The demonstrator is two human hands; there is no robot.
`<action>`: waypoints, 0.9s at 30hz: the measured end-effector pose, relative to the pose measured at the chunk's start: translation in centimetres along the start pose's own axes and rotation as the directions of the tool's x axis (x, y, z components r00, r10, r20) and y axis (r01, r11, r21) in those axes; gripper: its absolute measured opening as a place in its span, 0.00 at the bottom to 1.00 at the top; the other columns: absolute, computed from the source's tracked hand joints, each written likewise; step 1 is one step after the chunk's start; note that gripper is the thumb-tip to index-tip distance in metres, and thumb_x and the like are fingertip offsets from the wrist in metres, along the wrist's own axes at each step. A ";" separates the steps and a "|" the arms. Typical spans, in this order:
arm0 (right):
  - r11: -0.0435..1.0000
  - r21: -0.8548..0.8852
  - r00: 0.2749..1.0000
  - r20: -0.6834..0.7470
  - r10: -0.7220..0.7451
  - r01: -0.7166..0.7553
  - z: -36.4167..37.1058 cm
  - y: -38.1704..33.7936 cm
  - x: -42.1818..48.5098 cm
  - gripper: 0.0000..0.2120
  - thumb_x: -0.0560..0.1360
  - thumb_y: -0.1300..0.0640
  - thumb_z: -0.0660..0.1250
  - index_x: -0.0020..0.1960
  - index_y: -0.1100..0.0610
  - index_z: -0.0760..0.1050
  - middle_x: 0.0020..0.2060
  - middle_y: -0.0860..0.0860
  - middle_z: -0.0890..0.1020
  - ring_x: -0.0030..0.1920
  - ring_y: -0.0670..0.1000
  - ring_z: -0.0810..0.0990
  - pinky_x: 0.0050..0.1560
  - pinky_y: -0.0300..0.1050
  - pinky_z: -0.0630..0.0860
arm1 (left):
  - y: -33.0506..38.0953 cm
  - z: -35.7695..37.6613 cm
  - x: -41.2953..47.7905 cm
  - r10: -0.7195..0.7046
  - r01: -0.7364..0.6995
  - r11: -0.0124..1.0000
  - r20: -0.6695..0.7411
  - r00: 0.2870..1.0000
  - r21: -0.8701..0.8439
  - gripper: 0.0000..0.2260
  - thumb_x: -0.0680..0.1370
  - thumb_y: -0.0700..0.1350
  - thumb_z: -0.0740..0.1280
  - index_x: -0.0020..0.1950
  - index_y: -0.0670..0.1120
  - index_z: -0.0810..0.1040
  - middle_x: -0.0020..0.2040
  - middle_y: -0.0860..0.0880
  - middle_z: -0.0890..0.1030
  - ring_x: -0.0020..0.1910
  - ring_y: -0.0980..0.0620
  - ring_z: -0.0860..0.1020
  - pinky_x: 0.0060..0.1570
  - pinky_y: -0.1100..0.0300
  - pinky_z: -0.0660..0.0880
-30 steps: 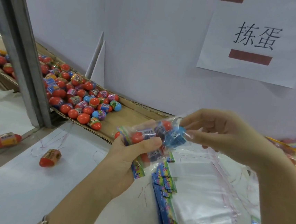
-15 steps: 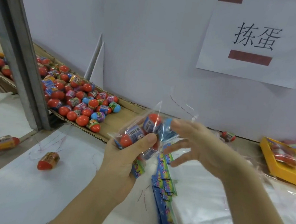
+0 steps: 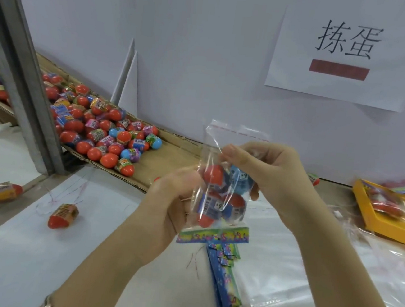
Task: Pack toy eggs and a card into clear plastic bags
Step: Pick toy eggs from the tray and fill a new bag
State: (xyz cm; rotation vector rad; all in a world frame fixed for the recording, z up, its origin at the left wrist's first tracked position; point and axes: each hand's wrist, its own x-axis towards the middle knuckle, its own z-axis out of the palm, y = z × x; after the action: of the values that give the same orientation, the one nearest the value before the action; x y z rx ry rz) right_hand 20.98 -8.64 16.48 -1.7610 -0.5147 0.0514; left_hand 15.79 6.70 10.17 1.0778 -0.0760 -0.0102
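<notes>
Table: white paper-covered tabletop (image 3: 24, 272), marked with red pen scribbles | back-left: flat brown cardboard sheet (image 3: 168, 158) lay on it, bearing a heap of red and blue plastic toy eggs (image 3: 104, 131) | front-left: lone red egg with an orange label (image 3: 63, 215) lay on its side | centre: stack of blue printed cards (image 3: 223, 286) lay just beside flat clear plastic bags (image 3: 283, 280) | right: shallow yellow tray (image 3: 391, 233) sat at the edge

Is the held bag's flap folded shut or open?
Open: the flap stands upright, unfolded, above the right hand; left hand grips the bag lower down.
</notes>
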 end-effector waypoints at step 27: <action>0.998 -0.025 0.953 0.297 0.055 -0.049 -0.4 1.8 0.5 0.24 0.57 0.47 0.76 0.53 0.49 0.80 0.46 0.52 0.85 0.44 0.55 0.84 0.49 0.51 0.80 | -1.3 0.1 0.5 0.092 -0.048 0.986 -0.279 0.956 0.160 0.13 0.72 0.37 0.71 0.45 0.57 0.84 0.46 0.47 0.86 0.42 0.48 0.85 0.41 0.53 0.82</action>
State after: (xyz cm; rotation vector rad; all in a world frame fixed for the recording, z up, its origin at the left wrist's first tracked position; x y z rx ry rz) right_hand 22.08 -9.13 15.01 -1.7937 -0.6877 0.3552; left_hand 16.34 5.95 9.09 1.2179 0.1486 0.2191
